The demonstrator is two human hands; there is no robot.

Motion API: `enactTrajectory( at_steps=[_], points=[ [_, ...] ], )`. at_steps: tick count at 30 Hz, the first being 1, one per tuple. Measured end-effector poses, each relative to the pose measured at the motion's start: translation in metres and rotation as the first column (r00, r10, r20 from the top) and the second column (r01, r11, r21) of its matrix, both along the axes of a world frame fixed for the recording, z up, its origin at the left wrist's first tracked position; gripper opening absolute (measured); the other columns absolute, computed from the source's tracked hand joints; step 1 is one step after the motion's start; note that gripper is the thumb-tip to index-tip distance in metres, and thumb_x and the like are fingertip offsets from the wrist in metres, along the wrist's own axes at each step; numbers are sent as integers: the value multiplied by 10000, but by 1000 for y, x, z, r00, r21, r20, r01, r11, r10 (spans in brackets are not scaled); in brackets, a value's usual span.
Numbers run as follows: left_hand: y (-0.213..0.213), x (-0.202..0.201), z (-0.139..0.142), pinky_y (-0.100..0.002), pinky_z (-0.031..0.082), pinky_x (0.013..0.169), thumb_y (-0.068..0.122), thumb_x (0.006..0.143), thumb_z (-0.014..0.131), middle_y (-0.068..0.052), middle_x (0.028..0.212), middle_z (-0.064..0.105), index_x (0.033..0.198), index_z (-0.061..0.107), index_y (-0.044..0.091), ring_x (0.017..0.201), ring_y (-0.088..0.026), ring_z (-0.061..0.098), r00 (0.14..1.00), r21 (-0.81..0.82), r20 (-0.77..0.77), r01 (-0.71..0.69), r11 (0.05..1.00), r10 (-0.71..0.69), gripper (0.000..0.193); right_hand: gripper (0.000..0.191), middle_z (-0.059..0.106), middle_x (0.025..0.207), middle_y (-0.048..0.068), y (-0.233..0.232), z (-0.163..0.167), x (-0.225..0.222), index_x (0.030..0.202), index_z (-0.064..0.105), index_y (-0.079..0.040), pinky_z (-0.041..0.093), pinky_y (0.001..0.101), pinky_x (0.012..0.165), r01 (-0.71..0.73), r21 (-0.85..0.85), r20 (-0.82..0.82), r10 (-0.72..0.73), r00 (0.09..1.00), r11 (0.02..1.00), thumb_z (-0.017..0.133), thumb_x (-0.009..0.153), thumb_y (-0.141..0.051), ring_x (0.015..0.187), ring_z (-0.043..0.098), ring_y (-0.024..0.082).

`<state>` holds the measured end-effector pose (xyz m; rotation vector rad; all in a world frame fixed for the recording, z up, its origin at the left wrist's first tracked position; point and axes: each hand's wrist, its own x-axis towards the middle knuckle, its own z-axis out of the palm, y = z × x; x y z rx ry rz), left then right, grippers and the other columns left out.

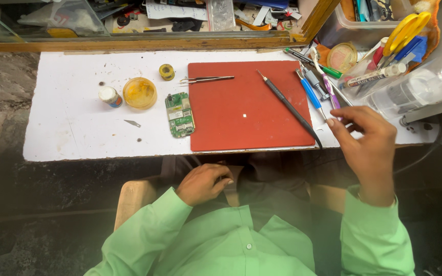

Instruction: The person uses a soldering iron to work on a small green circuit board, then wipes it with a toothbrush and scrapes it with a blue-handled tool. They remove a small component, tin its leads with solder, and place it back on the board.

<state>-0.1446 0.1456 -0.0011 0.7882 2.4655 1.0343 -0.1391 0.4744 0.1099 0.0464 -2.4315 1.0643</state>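
The right hand (367,140), fingers curled and holding nothing, hovers by the thin, light purple tool (327,84) beside the red mat (231,122), best pinched mid-handle; the left hand (203,183) rests curled in the lap.

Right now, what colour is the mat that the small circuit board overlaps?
Red: the mat is plain red under the green circuit board; the head view shows it.

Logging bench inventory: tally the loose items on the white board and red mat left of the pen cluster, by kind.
Circuit board: 1
Tweezers: 1
Black soldering iron: 1
Yellow round tin: 1
Small white-capped jar: 1
Solder spool: 1
Small blade: 1
Total: 7
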Motion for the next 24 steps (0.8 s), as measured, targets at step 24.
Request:
enactTrajectory(
  at_steps=[24],
  points=[
    [-1,-15,-54,-483,507,895,271,938,613,-131,968,736,1047,700,97,997,-346,675,991,-215,120,90,972,-65,223,138,717,1038,84,-64,-7,-18,1080,737,32,558,256,853,-175,-185,-41,170,985,967,749,948,-3,937,688,141]
  ],
)
